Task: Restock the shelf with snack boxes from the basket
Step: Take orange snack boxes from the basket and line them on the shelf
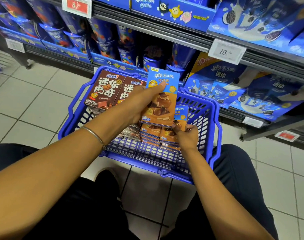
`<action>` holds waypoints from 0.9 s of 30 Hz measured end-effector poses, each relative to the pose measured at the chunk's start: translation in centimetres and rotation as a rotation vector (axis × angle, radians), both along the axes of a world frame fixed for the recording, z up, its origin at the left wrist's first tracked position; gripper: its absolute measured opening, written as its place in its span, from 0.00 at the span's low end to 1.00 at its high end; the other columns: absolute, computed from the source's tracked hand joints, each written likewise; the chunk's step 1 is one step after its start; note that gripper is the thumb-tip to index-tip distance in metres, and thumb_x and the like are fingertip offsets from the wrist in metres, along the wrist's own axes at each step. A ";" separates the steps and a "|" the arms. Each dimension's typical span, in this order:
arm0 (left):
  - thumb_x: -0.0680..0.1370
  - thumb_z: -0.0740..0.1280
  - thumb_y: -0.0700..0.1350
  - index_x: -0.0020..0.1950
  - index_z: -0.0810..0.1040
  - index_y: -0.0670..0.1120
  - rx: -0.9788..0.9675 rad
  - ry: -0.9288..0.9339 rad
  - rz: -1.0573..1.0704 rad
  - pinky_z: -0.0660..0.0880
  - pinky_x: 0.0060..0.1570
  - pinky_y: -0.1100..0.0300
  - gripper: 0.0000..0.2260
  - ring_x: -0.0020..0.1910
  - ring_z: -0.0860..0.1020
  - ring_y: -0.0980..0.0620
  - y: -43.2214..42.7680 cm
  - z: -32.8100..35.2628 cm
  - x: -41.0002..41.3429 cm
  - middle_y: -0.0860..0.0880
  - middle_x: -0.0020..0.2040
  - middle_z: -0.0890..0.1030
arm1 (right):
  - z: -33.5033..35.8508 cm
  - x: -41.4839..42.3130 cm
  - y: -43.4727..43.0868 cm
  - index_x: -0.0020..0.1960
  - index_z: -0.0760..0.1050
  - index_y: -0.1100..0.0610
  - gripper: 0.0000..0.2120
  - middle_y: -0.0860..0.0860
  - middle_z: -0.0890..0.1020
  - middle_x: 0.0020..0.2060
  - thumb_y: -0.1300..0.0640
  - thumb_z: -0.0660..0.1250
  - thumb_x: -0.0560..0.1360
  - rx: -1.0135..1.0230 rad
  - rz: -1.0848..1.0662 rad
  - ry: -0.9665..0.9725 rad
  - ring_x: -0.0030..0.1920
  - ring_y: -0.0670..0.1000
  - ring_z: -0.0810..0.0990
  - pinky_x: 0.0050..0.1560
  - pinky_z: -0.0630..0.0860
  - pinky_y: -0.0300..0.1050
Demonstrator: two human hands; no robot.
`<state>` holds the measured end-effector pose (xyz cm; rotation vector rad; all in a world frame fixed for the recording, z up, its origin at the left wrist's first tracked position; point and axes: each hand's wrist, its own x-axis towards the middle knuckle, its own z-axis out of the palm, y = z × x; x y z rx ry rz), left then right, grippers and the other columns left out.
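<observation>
Snack box (pixel 165 104), blue on top and orange-brown below with chocolate pieces printed on it, is held upright above the blue basket (pixel 215 122), near its 12 o'clock rim; the left hand (pixel 137 104) grips it, thumb pressed on the front face, fingers curled behind its left edge; a thin metal bangle (pixel 94 134) circles that wrist; the right hand (pixel 188 135) is down inside the basket at 3 o'clock, its fingers curled on a second snack box (pixel 181 115) of the same print, which stands tilted on top of the stacks; those stacks of matching boxes (pixel 150 134) lie flat in the middle of the basket; two brown cookie boxes (pixel 104 89) stand side by side at 11 o'clock, against the far rim; the basket sits on the pale tiled floor (pixel 26 104) between the person's knees in dark trousers (pixel 243 170); the shelf (pixel 165 31) rises at 12 o'clock from the basket, with blue cookie tubs (pixel 102 45) on its lower level, blue cookie bags (pixel 234 87) at 2 o'clock, and a white price tag (pixel 226 51) reading 16.90 on the rail above them.
</observation>
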<state>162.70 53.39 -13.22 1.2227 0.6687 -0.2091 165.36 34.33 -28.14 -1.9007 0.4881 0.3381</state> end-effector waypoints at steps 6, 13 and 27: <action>0.81 0.72 0.57 0.53 0.85 0.45 -0.026 0.032 0.026 0.83 0.31 0.55 0.15 0.36 0.88 0.49 0.4 0.6 0.6 0.46 0.42 0.89 | 7.3 0.2 -0.5 0.61 0.74 0.63 0.22 0.62 0.84 0.53 0.53 0.76 0.74 0.286 -0.084 -0.163 0.51 0.58 0.86 0.52 0.83 0.53; 0.84 0.63 0.64 0.52 0.85 0.50 -0.095 0.020 0.066 0.84 0.32 0.53 0.20 0.39 0.89 0.48 0.3 1.2 0.9 0.46 0.45 0.90 | 13.6 1.3 -0.8 0.46 0.79 0.58 0.11 0.53 0.86 0.42 0.49 0.70 0.79 0.421 0.052 -0.263 0.43 0.50 0.85 0.45 0.81 0.44; 0.81 0.72 0.58 0.72 0.79 0.44 -0.044 -0.183 -0.028 0.81 0.63 0.38 0.25 0.59 0.86 0.39 -1.3 0.7 0.0 0.42 0.61 0.87 | 13.8 -1.0 4.0 0.55 0.76 0.55 0.13 0.45 0.84 0.41 0.47 0.69 0.79 0.350 0.255 -0.279 0.41 0.42 0.84 0.42 0.79 0.38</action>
